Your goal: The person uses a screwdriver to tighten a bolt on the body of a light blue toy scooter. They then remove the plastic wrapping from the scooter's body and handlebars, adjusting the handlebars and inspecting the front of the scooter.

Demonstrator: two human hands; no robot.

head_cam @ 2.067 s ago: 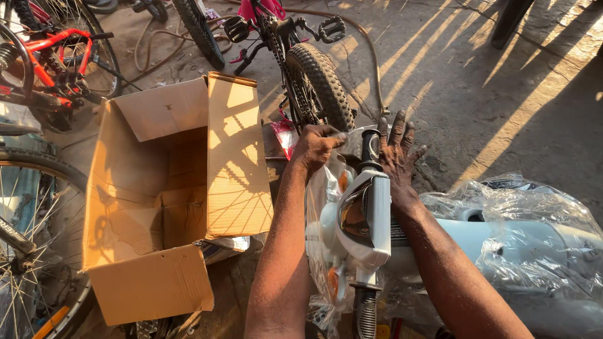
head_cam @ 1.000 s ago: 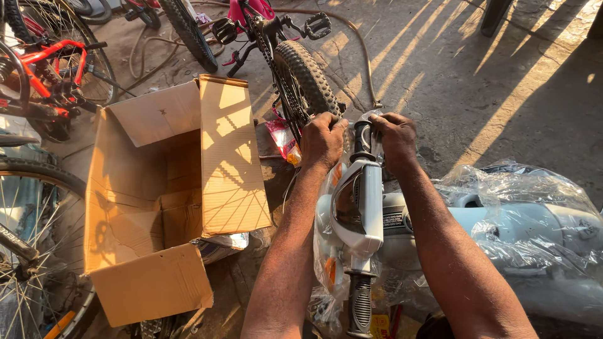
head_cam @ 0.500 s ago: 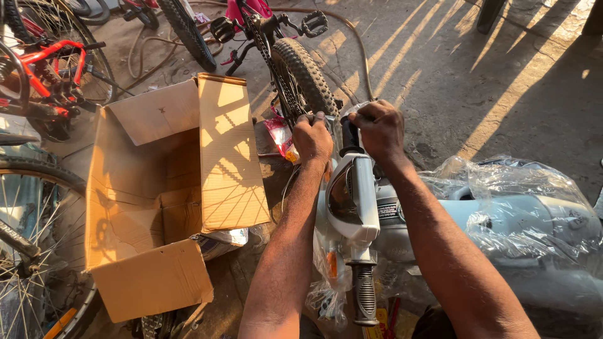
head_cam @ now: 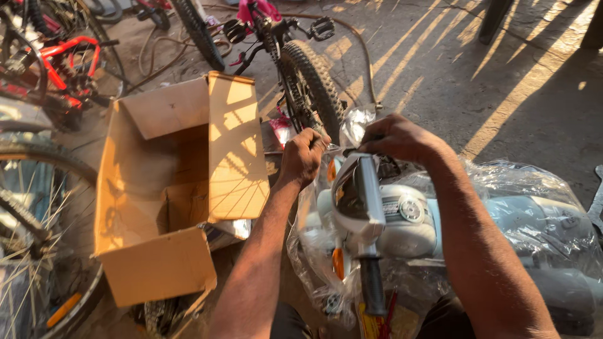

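Since half a second ago both hands have shifted slightly toward the far end of the white plastic handlebar unit with black rubber grip (head_cam: pixel 361 213), right hand now spread lower over its top. Left hand (head_cam: pixel 303 156) is curled into a tight fist, pinching the clear crinkled plastic wrap (head_cam: pixel 534 207) at the unit's far left edge. Right hand (head_cam: pixel 399 137) is bent with fingers closed narrow on the wrap's top, where a bunched piece sticks up. Wrap covers a pale grey-blue moulded vehicle body (head_cam: pixel 540 220) lying on the ground to the right, round emblem on its side. Open brown cardboard box (head_cam: pixel 169 207), flaps up, sits just left of the left forearm. Knobby black bicycle tyre (head_cam: pixel 311 85) stands beyond the hands; red bicycle frame (head_cam: pixel 59 59) far left.
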